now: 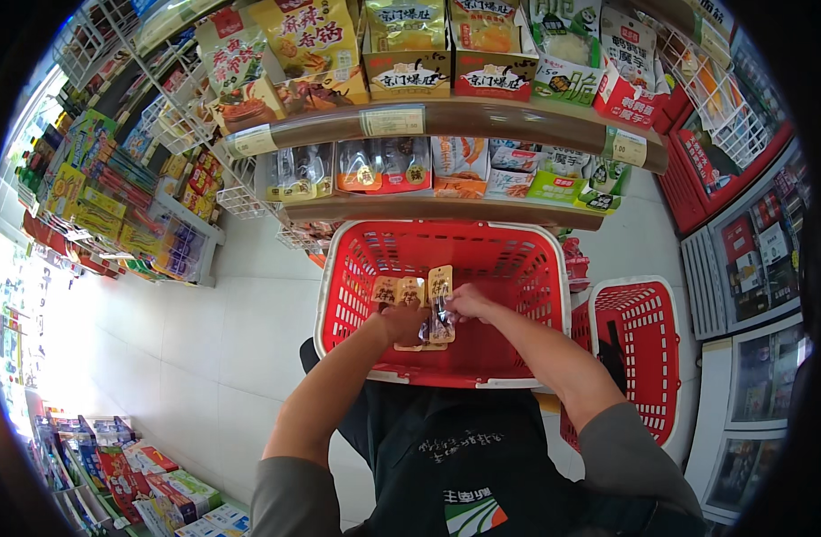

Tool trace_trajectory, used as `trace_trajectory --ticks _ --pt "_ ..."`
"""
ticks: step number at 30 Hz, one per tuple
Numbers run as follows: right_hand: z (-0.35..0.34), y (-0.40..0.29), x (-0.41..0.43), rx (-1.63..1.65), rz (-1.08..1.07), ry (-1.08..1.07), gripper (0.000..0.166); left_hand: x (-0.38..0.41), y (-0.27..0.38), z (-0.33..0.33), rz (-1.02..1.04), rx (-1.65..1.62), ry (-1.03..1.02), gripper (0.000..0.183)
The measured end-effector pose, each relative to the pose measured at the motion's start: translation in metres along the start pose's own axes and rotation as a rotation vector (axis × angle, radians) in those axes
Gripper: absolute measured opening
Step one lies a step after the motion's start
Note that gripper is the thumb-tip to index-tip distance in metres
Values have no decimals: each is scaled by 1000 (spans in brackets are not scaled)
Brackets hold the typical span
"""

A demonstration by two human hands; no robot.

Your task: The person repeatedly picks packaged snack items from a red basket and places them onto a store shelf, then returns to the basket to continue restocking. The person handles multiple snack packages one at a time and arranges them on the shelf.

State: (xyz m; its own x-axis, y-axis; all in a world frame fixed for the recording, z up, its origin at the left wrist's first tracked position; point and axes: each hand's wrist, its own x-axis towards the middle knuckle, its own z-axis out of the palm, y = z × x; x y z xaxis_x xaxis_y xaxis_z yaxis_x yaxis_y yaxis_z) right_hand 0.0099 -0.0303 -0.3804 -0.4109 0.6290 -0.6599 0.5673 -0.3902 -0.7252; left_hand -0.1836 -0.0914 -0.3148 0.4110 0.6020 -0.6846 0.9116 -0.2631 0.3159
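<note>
A red plastic shopping basket (451, 235) with a white rim is in front of my body. Inside it, several slim tan snack packets (411, 288) lie side by side towards the left. One more tan packet (441, 285) stands out to their right, its lower part dark or see-through. My right hand (469, 303) pinches that packet by its right edge. My left hand (405, 323) is over the lower part of the other packets; its fingertips are hidden, so its hold on them is unclear.
A second red basket (635, 288) is to the right. Ahead, a shelf (451, 121) bears boxes of bagged snacks (410, 74), with a lower shelf (451, 209) beneath. Wire baskets (242, 201) hang at its left. White-framed cabinets (716, 396) line the right; boxed goods (182, 490) are at lower left.
</note>
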Motion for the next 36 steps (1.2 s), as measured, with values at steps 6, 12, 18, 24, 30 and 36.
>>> trace_trajectory --ticks 6,12,18,24,30,36 --pt "14 18 15 -53 78 -45 11 14 -12 24 -5 67 -31 78" --pt "26 33 28 -69 52 -45 14 17 -20 29 -28 19 -66 83" --pt "27 15 14 -738 -53 59 28 17 -22 28 28 -5 -45 85" --pt "31 15 11 -753 -24 0 36 20 -24 28 100 21 2 82" --pt "35 11 1 -836 -61 30 36 17 -19 26 13 70 26 86" --pt "34 6 -4 -862 -49 13 34 21 -24 29 -116 69 -28 94"
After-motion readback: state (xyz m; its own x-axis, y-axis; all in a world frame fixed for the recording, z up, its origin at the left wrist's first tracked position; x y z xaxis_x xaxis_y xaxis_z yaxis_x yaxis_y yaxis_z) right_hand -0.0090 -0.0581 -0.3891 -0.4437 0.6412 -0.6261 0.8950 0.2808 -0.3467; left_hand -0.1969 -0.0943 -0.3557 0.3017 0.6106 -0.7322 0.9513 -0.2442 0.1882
